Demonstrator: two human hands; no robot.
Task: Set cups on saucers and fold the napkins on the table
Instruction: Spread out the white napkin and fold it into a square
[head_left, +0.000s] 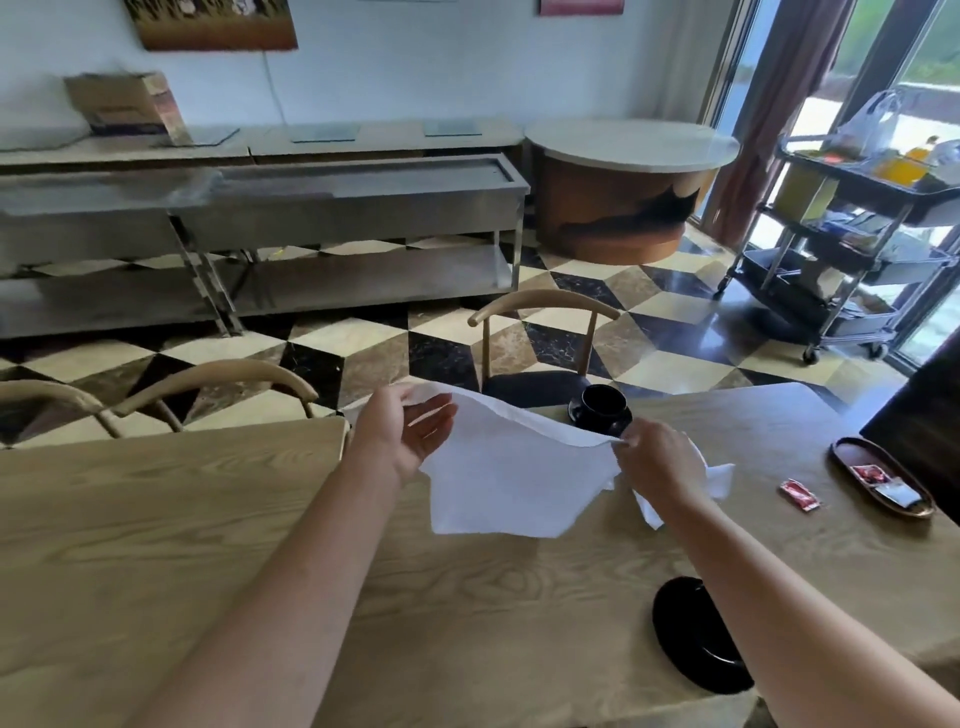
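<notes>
While both hands hold it up off the light wooden table (208, 519), the white cloth napkin (509, 483) hangs spread between them, lower edge draping down near the tabletop; whether it touches is unclear. Left hand (410, 434) has one top corner, thumb on top and fingers loosely curled under the cloth, palm half open. Right hand (657, 462) pinches the opposite top edge, fingers narrow and closed on the fabric. Judging by this, napkin folding is just starting: the cloth looks unfolded, no crease visible. More white cloth (719, 480) shows behind and below the right hand; cannot tell if it is a second napkin or a trailing part of the same one. At the far edge a black cup (602, 402) already sits on a black saucer (582, 418), so that setting looks done. Nearer, a black round dish (691, 639) lies on the table, partly covered by the right forearm; hard to say whether it is a bare saucer or has a cup on it. Off to the right, a dark oval tray (852, 452) holds sachets, and a red sachet (800, 494) lies just beside it. Any other cups or napkins are out of frame.
</notes>
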